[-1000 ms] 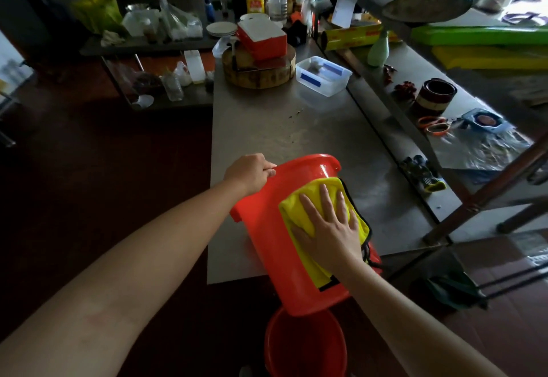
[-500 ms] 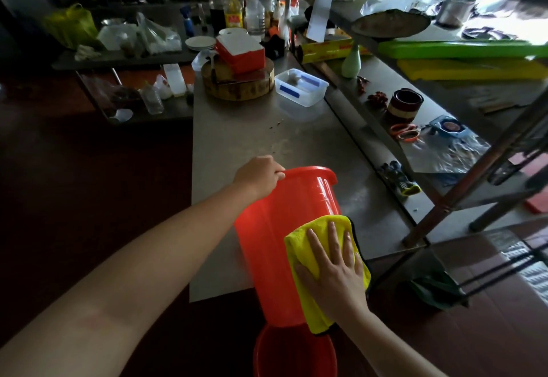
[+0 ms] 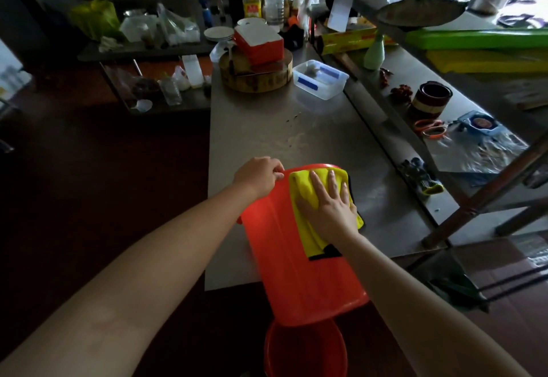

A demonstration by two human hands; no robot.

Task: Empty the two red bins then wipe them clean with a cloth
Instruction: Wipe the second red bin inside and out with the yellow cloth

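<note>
While left hand [image 3: 258, 175] grips bin [image 3: 296, 258] rim — cloth [image 3: 308, 199] under flat right hand [image 3: 329, 207].

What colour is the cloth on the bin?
Bright yellow cloth with a black edge, seen in the head view.

No readable text, bottle labels [image 3: 251, 9] too blurred

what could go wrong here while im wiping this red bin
1. The red bin lies tilted with its near end hanging past the steel table edge. Only the left hand gripping its far end steadies it, so it might slide off onto the second red bin below.
2. The right hand presses the yellow cloth with flat fingers, so the cloth could slip away.
</note>
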